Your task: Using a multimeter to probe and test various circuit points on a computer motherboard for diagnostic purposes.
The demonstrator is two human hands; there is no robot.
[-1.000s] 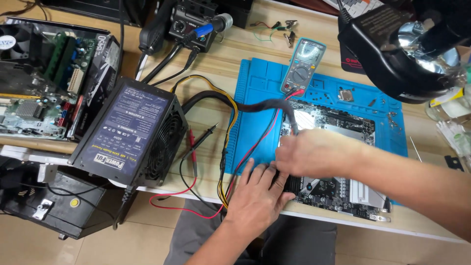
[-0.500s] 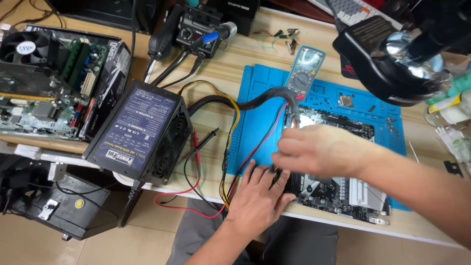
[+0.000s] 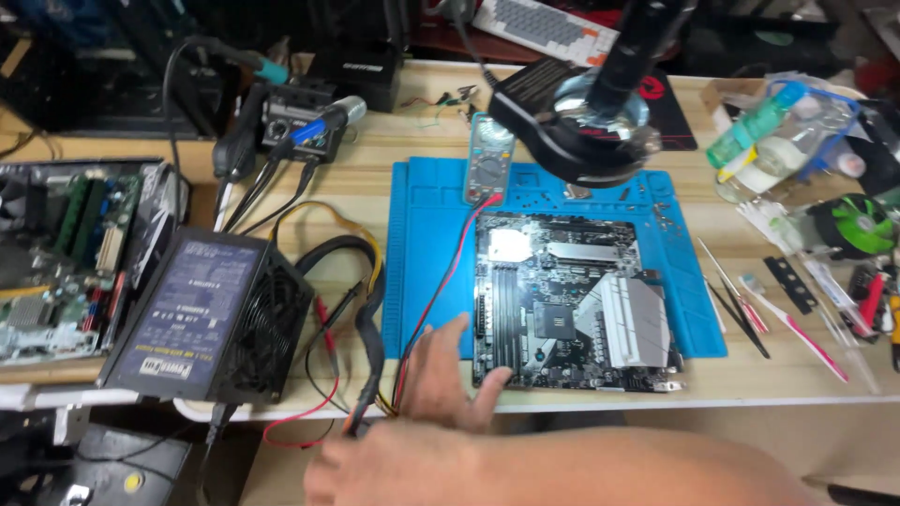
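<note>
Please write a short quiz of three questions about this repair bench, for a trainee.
1. True or false: the motherboard lies on a blue mat.
2. What does the left hand touch? A) the multimeter B) the mat edge beside the motherboard C) the keyboard
3. Which black box with a fan grille sits left of the mat?

Key: 1 true; 2 B; 3 the power supply.
</note>
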